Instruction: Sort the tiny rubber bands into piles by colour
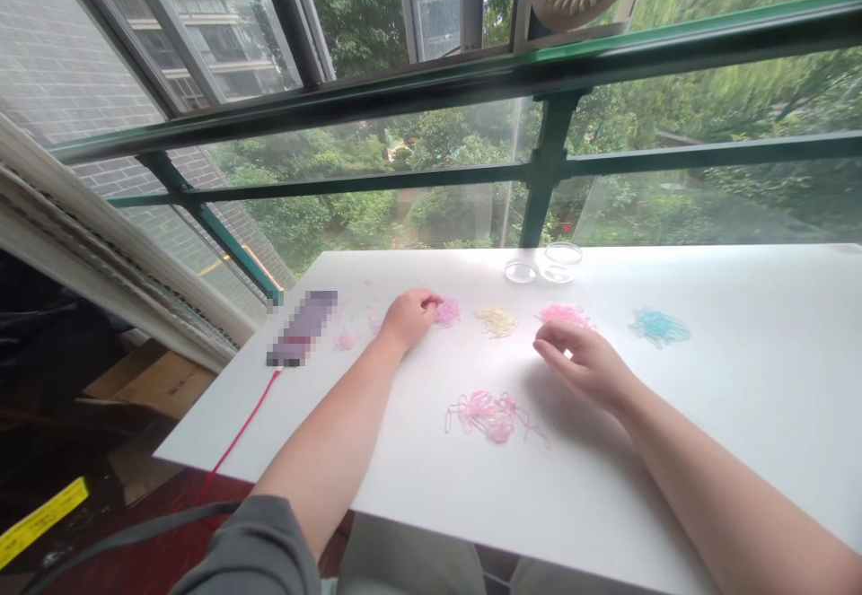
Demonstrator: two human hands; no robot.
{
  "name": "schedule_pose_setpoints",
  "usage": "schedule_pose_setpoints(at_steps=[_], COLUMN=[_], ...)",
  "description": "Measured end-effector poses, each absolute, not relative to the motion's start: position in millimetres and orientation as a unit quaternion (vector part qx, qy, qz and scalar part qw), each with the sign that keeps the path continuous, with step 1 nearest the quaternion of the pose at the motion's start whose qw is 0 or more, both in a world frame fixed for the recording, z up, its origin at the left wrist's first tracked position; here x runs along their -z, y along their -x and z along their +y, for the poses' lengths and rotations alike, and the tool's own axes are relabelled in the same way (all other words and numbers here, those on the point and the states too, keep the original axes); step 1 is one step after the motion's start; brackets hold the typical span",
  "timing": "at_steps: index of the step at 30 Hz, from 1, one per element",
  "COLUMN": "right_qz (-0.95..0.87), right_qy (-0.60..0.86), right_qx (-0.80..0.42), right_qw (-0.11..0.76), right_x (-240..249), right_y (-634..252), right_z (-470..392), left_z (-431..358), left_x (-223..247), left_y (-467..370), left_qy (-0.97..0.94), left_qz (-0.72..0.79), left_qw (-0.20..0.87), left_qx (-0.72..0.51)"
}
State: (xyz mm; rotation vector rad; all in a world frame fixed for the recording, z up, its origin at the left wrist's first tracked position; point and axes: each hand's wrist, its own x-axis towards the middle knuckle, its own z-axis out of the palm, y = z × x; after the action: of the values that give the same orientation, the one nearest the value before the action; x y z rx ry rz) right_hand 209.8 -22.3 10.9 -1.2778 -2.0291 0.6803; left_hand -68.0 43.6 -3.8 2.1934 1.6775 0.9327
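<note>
My left hand [409, 319] rests beside a small purple pile [448, 311], its fingers curled at the pile's left edge; what they grip, if anything, is hidden. My right hand [576, 357] is just in front of a bright pink pile [564, 314], thumb and fingers bent with a gap between them and nothing visible inside. Between the hands lies a yellow pile [496, 321]. Nearer to me is a loose heap of pale pink clip-like loops [490, 415]. A blue pile [658, 326] sits to the right.
Clear round dishes [560, 263] stand at the back edge of the white table [754, 380]. Small pink bits [346, 341] and a blurred-out device [303, 328] with a red cable [246, 424] are at the left. A green railing [431, 180] runs behind.
</note>
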Motion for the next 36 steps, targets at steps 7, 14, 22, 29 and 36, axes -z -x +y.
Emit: schedule_pose_setpoints(at_steps=[7,14,22,29,36], right_qz=[-0.799,-0.87,-0.879,-0.868,-0.831], right_qy=[0.452,0.36,0.376,0.386,0.406], right_qx=[-0.285,-0.309,-0.271,-0.281,-0.339], right_qw=[0.275,0.135,0.118,0.139,0.171], right_x=[-12,-23,-20,-18,-17], right_y=[-212,-203,-197,-197,-199], right_z=[-24,-34,-37,-36,-35], left_z=[40,25,16,5,-11], left_x=[-2,-5,-9,-12,-16], left_y=[61,40,26,16,7], left_qy=[-0.758,-0.808,-0.857,-0.879,-0.893], left_qz=[0.499,0.435,0.38,0.343,0.294], left_qw=[0.118,0.178,0.2,0.231,0.304], left_qx=[-0.403,-0.355,-0.284,-0.239,-0.156])
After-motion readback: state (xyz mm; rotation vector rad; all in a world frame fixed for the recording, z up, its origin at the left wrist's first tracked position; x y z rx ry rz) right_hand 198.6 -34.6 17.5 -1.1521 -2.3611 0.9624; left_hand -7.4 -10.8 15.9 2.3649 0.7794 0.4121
